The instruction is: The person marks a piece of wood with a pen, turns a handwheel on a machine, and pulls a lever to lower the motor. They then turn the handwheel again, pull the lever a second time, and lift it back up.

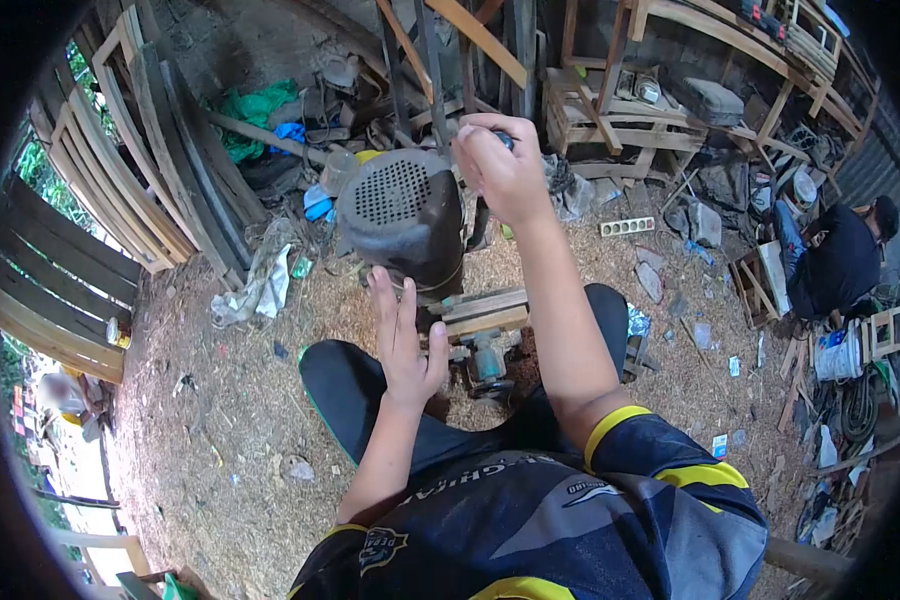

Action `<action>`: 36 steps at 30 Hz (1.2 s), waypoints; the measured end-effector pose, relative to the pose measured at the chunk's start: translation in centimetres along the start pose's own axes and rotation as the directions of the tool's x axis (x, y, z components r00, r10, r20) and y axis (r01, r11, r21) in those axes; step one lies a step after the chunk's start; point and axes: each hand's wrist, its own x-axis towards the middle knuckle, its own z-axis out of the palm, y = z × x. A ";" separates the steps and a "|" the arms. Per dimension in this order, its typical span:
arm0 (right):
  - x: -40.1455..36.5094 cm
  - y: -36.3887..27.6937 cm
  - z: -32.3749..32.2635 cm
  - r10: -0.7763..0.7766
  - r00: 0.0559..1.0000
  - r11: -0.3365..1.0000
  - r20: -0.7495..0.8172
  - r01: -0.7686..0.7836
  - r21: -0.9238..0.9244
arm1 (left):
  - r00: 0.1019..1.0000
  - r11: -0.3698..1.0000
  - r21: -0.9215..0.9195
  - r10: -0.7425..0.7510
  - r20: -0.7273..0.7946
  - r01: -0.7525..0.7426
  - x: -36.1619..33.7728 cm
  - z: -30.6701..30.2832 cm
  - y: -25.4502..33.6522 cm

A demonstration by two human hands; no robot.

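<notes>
In front of me stands a dark machine with a rounded, perforated motor cover (395, 195). My right hand (502, 170) is wrapped round a handle beside its upper right; only a dark end of the handle (505, 140) shows past the fingers. My left hand (407, 355) is raised below the cover, its fingers stretched and apart, holding nothing I can see. Between my knees a metal vise (487, 358) sits low, with pieces of wood (485, 312) lying just beyond it. The machine's lower part is hidden under the cover.
Wood shavings cover the ground (220, 400). Boards and curved frames (160, 150) lean at the left. A wooden bench (625, 125) stands behind, near a power strip (627, 227). Another person (840, 255) sits at the right, beside a bucket (838, 355).
</notes>
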 end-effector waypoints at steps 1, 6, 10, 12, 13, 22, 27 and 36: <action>-0.1 0.0 0.0 0.005 1.000 1.000 0.000 -0.005 0.006 | 1.000 1.000 0.002 -0.010 0.005 0.010 0.0 -0.1 -0.1; 1.1 -0.5 0.4 0.065 0.998 0.991 -0.024 -0.062 0.119 | 0.999 0.999 0.035 -0.006 0.034 0.005 0.4 -0.4 -0.5; 2.9 -0.5 0.7 0.096 0.995 0.979 -0.005 -0.094 0.182 | 1.000 0.999 0.038 0.011 0.029 -0.012 1.2 -0.7 -0.3; 2.9 -0.4 0.8 0.104 0.994 0.972 -0.017 -0.098 0.212 | 1.000 1.000 0.019 0.009 0.015 -0.009 1.3 -0.7 -0.2; 2.8 -0.3 0.8 0.058 0.998 0.983 -0.016 -0.055 0.177 | 1.000 1.000 0.020 0.010 0.008 -0.010 1.5 -0.7 -0.3; -0.7 -0.6 0.1 0.051 0.999 0.996 0.007 -0.051 0.068 | 1.000 1.000 0.024 0.002 0.018 -0.002 1.5 -0.9 -0.3; 1.8 -0.4 0.8 -0.027 1.000 0.995 -0.003 0.027 0.097 | 0.997 0.995 0.095 0.038 -0.067 -0.031 2.5 -1.2 -0.6; -1.7 -0.9 0.2 0.043 0.999 0.994 -0.031 -0.040 0.105 | 0.995 0.987 0.155 0.062 -0.077 -0.049 4.8 -1.1 -0.3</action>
